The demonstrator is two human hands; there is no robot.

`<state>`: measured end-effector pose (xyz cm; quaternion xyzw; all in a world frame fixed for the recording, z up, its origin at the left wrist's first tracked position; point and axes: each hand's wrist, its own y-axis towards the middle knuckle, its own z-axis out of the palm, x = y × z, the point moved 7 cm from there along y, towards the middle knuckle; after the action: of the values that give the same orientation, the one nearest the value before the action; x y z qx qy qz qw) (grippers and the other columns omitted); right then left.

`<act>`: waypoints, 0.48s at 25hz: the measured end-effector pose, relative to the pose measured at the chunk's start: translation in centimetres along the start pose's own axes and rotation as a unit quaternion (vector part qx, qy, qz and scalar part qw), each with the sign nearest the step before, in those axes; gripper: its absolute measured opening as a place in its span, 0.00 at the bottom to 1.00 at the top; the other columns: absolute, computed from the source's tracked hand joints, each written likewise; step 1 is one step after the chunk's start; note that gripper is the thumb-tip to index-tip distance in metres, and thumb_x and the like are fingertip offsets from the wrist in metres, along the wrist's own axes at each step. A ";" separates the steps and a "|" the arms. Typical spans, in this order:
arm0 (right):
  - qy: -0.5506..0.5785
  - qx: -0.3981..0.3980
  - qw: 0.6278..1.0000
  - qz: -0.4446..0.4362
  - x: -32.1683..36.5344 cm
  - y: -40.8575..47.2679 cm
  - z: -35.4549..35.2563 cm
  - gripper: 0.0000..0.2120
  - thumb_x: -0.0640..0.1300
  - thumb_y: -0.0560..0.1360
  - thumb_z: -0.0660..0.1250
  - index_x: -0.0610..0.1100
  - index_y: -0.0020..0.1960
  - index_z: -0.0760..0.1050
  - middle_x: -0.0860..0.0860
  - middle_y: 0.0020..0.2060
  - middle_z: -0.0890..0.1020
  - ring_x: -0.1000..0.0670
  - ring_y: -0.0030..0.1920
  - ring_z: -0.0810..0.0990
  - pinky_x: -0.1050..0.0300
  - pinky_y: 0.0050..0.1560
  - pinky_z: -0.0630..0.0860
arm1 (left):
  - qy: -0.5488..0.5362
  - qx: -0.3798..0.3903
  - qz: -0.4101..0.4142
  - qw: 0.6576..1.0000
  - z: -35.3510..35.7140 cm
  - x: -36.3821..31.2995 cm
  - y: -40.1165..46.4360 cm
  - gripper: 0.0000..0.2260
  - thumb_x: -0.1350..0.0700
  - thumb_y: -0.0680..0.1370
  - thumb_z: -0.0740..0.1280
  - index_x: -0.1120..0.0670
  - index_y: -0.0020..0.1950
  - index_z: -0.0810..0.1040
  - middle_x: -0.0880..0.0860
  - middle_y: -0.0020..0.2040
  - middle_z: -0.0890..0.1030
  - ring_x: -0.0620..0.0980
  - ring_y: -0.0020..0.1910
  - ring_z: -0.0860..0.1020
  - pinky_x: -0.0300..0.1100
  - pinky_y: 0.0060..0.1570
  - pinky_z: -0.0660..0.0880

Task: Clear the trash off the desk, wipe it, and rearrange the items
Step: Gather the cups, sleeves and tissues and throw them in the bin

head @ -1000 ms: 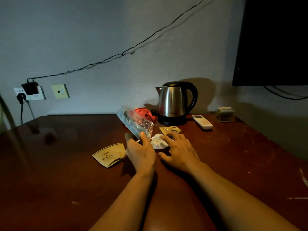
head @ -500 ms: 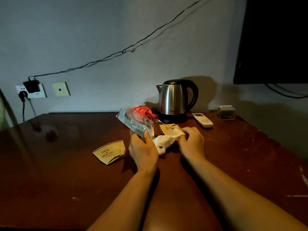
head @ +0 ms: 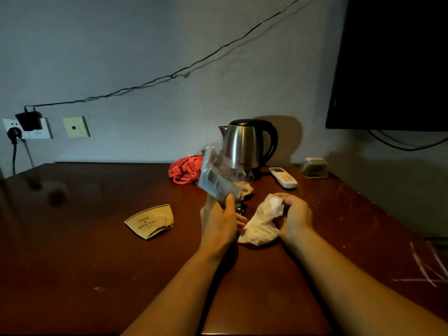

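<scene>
My left hand [head: 221, 220] grips a clear plastic wrapper [head: 218, 177] and holds it upright above the dark wooden desk [head: 84, 251]. Just to its right, my right hand [head: 295, 215] is closed on a crumpled white tissue [head: 261, 225], whose lower part rests on the desk. A flattened tan paper cup sleeve [head: 151, 221] printed "HAVE A NICE DAY" lies left of my left hand. A second crumpled tan paper [head: 246, 189] sits behind the wrapper, mostly hidden by it.
At the back of the desk stand a steel electric kettle [head: 247, 144], a red cloth [head: 186, 169], a white remote [head: 282, 177] and a small clear box [head: 314, 167]. A dark screen [head: 392, 61] hangs at the upper right. Wall sockets [head: 26, 128] sit at left.
My right hand has gathered the white tissue and pulled it right and nearer to me. My left hand has tilted the wrapper more upright, uncovering the red cloth.
</scene>
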<state>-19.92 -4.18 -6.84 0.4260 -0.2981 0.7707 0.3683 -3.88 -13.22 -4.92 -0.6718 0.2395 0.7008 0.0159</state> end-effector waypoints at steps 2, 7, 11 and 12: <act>-0.079 0.010 0.994 -0.069 0.6 -0.8 0.1 0.13 0.42 0.73 0.64 0.42 0.32 0.78 0.44 0.33 0.81 0.44 0.38 0.78 0.51 0.43 0.73 | 0.002 0.038 0.000 0.999 1.0 0.1 0.1 0.10 0.55 0.84 0.57 0.52 0.66 0.68 0.54 0.48 0.82 0.54 0.32 0.84 0.49 0.34 0.82; -0.455 0.117 0.832 -0.294 1.1 -3.8 3.4 0.10 0.50 0.70 0.71 0.45 0.46 0.76 0.51 0.43 0.78 0.51 0.44 0.77 0.58 0.41 0.72 | 0.079 0.019 -0.001 0.997 0.5 1.0 0.5 0.08 0.53 0.83 0.56 0.47 0.62 0.66 0.53 0.53 0.80 0.53 0.42 0.84 0.52 0.47 0.82; -0.673 0.215 0.638 -0.307 -1.6 -4.4 4.3 0.18 0.56 0.70 0.68 0.50 0.56 0.75 0.54 0.51 0.76 0.51 0.52 0.74 0.52 0.54 0.72 | 0.120 -0.018 -0.010 0.993 -0.3 1.3 0.7 0.08 0.50 0.81 0.56 0.44 0.60 0.67 0.52 0.55 0.80 0.55 0.51 0.81 0.56 0.54 0.78; -0.643 0.204 0.667 -0.316 -1.0 -4.5 4.1 0.12 0.51 0.72 0.68 0.51 0.54 0.77 0.54 0.50 0.78 0.51 0.51 0.76 0.51 0.53 0.73 | 0.116 -0.025 -0.006 0.993 -0.4 1.1 0.7 0.08 0.52 0.81 0.57 0.45 0.59 0.69 0.51 0.54 0.80 0.53 0.50 0.82 0.55 0.53 0.79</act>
<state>-14.11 -5.15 -5.18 0.9491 -0.1442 0.1846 0.2106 -3.82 -14.33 -5.71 -0.7501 0.2181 0.6238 -0.0242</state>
